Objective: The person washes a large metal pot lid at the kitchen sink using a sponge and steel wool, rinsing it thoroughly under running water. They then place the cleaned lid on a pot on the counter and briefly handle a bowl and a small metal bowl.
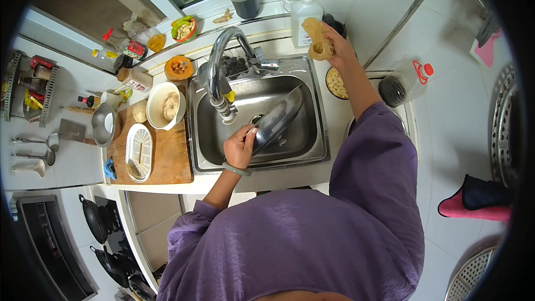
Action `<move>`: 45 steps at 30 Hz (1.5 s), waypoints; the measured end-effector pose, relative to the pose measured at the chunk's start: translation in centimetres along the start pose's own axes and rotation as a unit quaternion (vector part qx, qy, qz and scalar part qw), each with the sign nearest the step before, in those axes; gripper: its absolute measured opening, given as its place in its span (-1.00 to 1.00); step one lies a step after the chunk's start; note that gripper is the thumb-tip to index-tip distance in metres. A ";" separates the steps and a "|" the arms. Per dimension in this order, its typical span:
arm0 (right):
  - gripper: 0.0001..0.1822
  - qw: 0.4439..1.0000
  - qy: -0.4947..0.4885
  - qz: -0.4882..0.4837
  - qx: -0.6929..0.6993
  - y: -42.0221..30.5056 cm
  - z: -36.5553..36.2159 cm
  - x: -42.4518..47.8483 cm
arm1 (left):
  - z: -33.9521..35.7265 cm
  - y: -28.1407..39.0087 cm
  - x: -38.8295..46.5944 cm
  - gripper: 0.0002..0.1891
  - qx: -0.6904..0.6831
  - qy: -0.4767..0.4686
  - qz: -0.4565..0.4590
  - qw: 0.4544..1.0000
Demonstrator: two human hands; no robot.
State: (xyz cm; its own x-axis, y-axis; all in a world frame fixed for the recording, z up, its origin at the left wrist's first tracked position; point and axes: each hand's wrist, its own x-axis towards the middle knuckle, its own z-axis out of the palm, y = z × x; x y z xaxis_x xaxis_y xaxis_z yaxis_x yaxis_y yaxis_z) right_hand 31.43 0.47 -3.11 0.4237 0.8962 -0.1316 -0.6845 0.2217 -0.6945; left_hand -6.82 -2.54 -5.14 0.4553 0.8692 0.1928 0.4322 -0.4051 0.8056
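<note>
My left hand (240, 147) grips the near rim of a metal basin or bowl (276, 123), which is tilted on its side over the stainless steel sink (309, 150). Raised at the back right, my right hand (339, 48) holds a tan loofah sponge (318, 39) in front of a white pump bottle (307, 12). The chrome faucet (215, 62) arches over the sink's left part, with its spout left of the basin. Whether water runs from it I cannot tell. A dark scouring pad (233, 67) lies in a rack behind the sink.
Left of the sink, a wooden cutting board (171, 167) bears a white bowl of dough (161, 106) and a white draining tray (139, 152). A halved pumpkin (178, 68) sits behind. At right are a bowl of peeled cloves (335, 83) and a plastic jug (403, 83).
</note>
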 end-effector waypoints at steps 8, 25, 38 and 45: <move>-0.59 0.999 0.007 0.009 0.041 0.1 -0.1 0.7 | -0.1 -0.2 0.7 -0.80 0.009 -0.013 -0.030 0.999; -0.55 0.998 0.034 -0.017 0.040 -0.6 0.5 1.3 | 2.2 0.1 0.8 -0.78 0.008 -0.025 -0.003 1.000; -0.71 0.785 -0.260 0.115 -0.550 7.2 2.6 -1.3 | -2.3 1.2 0.1 -0.86 0.015 -0.082 0.079 0.993; -0.67 0.613 -0.389 -0.120 -0.678 10.4 11.4 -2.3 | -3.9 0.0 -1.0 -0.86 0.039 -0.094 0.100 0.990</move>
State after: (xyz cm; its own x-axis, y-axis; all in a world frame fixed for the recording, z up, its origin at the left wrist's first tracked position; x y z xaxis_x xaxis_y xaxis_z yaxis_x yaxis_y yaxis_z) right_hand 16.57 5.07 -1.91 -0.3552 0.9293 0.1009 0.6864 0.3325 -0.6468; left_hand -10.34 -2.33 -3.10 0.6720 0.7037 0.2309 0.3743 -0.5917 0.7140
